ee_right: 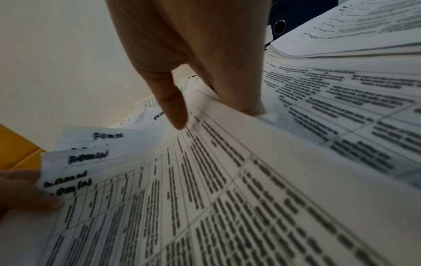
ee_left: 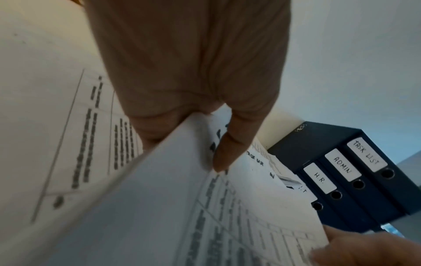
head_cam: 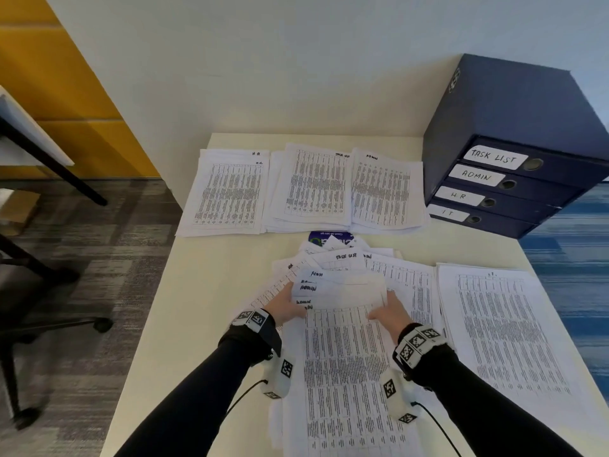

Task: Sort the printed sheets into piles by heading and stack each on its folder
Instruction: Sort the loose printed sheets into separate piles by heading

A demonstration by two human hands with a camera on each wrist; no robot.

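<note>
Both hands hold a fanned bundle of sheets headed ADMIN (head_cam: 342, 351) just above the loose heap of unsorted sheets (head_cam: 346, 258) at the table's middle. My left hand (head_cam: 290, 305) pinches the bundle's left edge, thumb on top (ee_left: 225, 154). My right hand (head_cam: 384, 308) pinches its right edge the same way (ee_right: 205, 111). Along the back lie an HR pile (head_cam: 230, 192), a TASK LIST pile (head_cam: 313, 186) and an ADMIN pile (head_cam: 385, 192). An IT pile (head_cam: 504, 324) lies at the right. Dark blue folders (head_cam: 514, 179) labelled TASK LIST, ADMIN, HR, IT are stacked at the back right.
The cream table (head_cam: 211, 265) meets a white wall at the back. A blue-and-green printed item (head_cam: 329, 239) peeks out from under the heap. An office chair base (head_cam: 49, 311) and another desk's leg (head_cam: 59, 166) stand on the carpet to the left.
</note>
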